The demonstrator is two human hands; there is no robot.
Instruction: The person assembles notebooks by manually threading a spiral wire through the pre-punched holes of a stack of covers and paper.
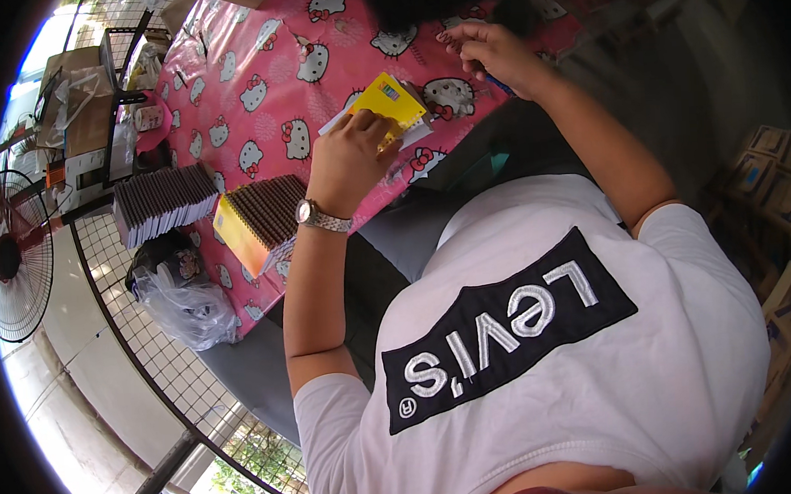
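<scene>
My left hand (pixel 355 155), with a metal wristwatch (pixel 309 213) at its wrist, lies on a small yellow-covered notebook (pixel 391 102). Its fingers curl over the cover. White page edges stick out on both sides of the notebook, which rests near the edge of a pink table. Farther right, my right hand (pixel 497 58) is raised beside the table edge with its fingers bent inward. A bit of blue shows under its palm and something thin and dark at its fingertips; I cannot make out what it holds.
Left of my left forearm stands a row of spiral-bound notebooks (pixel 264 214), with a second dark stack (pixel 165 204) beyond it. A clear plastic bag (pixel 184 303) hangs at the table's corner. The pink patterned tablecloth (pixel 255 129) covers the table. A fan (pixel 18 253) stands far left, cartons (pixel 772 169) right.
</scene>
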